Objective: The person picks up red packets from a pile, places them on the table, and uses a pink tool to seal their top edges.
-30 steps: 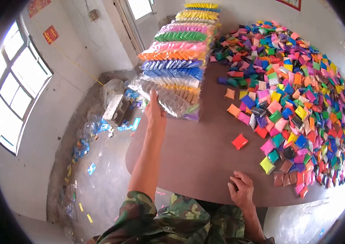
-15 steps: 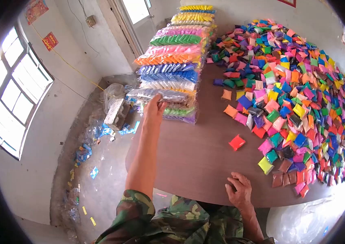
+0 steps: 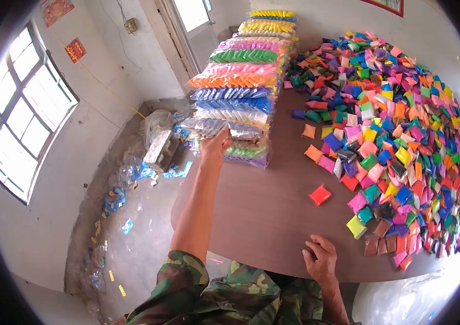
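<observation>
My left hand (image 3: 215, 145) reaches out to the near end of a long stack of clear-wrapped packet rows. Its fingers are closed at the front edge of a row of silver-grey packets (image 3: 197, 126), and the fingertips are partly hidden. Below that row lie green packets (image 3: 243, 153) and purple packets (image 3: 251, 161); white packets (image 3: 230, 116) and blue packets (image 3: 232, 104) come just behind. Near the table's front edge my right hand (image 3: 322, 257) rests with loosely bent fingers, thumb apart, holding nothing. A single red packet (image 3: 320, 195) lies beyond it.
A big heap of small mixed-colour packets (image 3: 381, 141) covers the right side of the brown table (image 3: 262, 216). On the floor at left are a concrete block (image 3: 159, 151), plastic bags and blue scraps (image 3: 127, 226). A window (image 3: 29, 114) is in the left wall.
The view has shifted slightly, moving the scene right. My left hand has slid a little to the right along the grey row. My right hand stays at the table edge.
</observation>
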Demonstrator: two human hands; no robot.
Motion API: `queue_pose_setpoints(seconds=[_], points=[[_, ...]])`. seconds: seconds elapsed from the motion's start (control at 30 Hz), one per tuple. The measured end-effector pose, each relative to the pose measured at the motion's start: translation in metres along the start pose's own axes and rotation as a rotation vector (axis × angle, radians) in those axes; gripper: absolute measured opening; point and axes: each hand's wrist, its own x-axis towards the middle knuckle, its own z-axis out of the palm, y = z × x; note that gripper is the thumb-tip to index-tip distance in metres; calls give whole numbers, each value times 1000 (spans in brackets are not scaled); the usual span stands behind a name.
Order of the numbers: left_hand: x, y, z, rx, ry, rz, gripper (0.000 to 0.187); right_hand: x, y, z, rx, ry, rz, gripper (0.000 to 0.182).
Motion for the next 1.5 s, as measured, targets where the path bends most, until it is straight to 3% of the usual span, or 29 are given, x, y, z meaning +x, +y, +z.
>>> queue_pose_setpoints(seconds=[0.07,0.37,0.57,0.8,0.9,1.0,1.1,1.13,1.23,1.27,1.37,1.5], points=[[-23,19,15,123,61,20,29,1,0,0,-4,-4,-2,30],[-15,-6,5,68,77,71,36,-2,1,1,-11,-8,25,29],[-22,-7,1,327,177,110,52,-2,2,1,-4,2,23,28],[3,-16,3,774,289,254,57,-2,4,2,-13,-15,23,28],[-18,0,4,544,80,150,60,-4,5,2,-4,-3,22,27],[-13,8,-13,550,129,-84,62,-2,2,2,2,8,27,27],[8,-28,-43,436,335,331,66,-1,0,0,3,13,31,27],[7,-24,-58,616,340,334,73,-1,0,1,1,16,27,27],[-3,-17,-66,936,437,791,74,2,-2,1,-2,28,27,26],[-6,-13,-65,912,349,665,79,2,-2,1,-2,29,30,26],[-5,-11,-52,1155,289,760,87,2,0,3,-7,21,41,24],[-7,-18,-42,1149,304,747,93,3,-1,4,-15,52,23,20]])
